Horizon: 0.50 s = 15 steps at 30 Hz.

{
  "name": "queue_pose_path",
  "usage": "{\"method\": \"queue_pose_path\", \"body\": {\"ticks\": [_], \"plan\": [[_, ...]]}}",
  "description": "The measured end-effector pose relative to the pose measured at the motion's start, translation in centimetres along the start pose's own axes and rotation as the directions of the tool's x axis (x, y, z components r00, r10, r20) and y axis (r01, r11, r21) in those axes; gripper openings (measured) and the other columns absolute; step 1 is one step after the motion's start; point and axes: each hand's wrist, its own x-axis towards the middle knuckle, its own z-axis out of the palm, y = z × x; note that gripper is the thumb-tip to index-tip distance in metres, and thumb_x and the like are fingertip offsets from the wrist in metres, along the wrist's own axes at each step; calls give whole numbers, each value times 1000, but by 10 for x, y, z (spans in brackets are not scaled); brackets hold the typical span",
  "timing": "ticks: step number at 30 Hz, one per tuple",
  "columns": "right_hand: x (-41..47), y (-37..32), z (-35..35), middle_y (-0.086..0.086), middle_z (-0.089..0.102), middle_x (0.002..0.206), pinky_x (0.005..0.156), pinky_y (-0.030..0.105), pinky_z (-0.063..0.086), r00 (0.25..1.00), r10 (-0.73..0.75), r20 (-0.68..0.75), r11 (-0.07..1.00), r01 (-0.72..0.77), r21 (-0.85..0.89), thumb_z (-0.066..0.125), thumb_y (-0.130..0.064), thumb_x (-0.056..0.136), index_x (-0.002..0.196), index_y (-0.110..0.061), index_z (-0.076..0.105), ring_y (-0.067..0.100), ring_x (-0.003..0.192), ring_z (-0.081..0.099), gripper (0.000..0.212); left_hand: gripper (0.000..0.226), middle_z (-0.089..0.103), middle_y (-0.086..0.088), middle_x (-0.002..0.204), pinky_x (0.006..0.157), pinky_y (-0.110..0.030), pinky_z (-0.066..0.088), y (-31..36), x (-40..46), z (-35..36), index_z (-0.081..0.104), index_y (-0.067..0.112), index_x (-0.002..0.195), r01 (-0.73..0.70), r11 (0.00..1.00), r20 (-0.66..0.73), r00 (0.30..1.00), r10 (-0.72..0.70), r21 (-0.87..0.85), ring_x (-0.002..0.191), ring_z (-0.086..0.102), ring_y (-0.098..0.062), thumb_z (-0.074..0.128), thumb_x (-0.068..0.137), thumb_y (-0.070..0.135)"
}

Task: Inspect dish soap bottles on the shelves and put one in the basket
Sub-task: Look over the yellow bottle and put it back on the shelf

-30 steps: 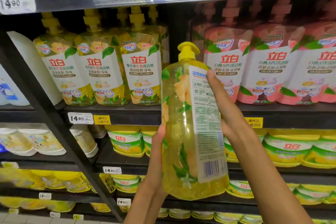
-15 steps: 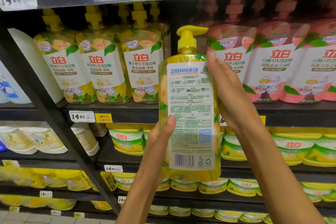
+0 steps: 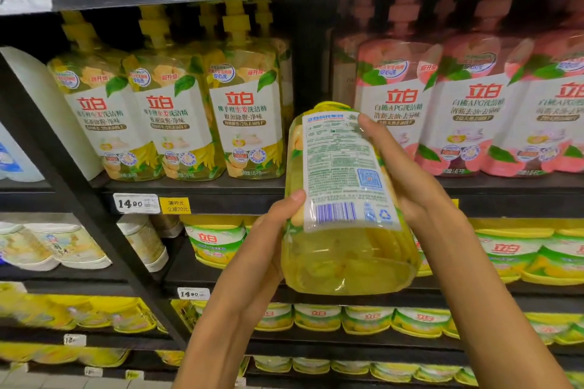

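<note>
A yellow dish soap bottle (image 3: pixel 344 199) is held in front of the shelves, tipped so its base faces me and its pump points away. Its white back label with a barcode faces the camera. My left hand (image 3: pixel 268 249) grips the bottle's lower left side, thumb on the label's edge. My right hand (image 3: pixel 407 174) grips its right side, fingertips near the top of the label. No basket is in view.
Yellow pump bottles (image 3: pixel 243 117) stand on the shelf behind at left, pink ones (image 3: pixel 474 117) at right. Below are shelves of yellow-green refill packs (image 3: pixel 518 253). A black shelf upright (image 3: pixel 94 224) slants down on the left. Price tags (image 3: pixel 136 204) line the shelf edges.
The bottle turned from side view to back label facing me, then tilted with its pump away and base toward me. Both hands stayed on it and dropped slightly.
</note>
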Motion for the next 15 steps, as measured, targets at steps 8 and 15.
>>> {"method": "queue_pose_path", "body": {"ticks": [8, 15], "plan": [[-1, -1, -6, 10, 75, 103, 68, 31, 61, 995, 95, -25, 994, -96, -45, 54, -29, 96, 115, -10, 66, 21, 86, 74, 29, 63, 69, -1, 120, 84, -34, 57, -3, -2, 7, 62, 29, 125, 37, 995, -3, 999, -37, -95, 110, 66, -19, 66, 68, 56], [-6, -3, -4, 11, 74, 105, 73, 33, 60, 999, -2, -40, 996, -1, -93, 54, -26, 95, 114, -9, 66, 24, 93, 73, 28, 50, 70, -3, 118, 80, -34, 59, -6, 0, 7, 67, 29, 119, 78, 992, 14, 997, -77, -102, 107, 67, -20, 65, 73, 49]]}}
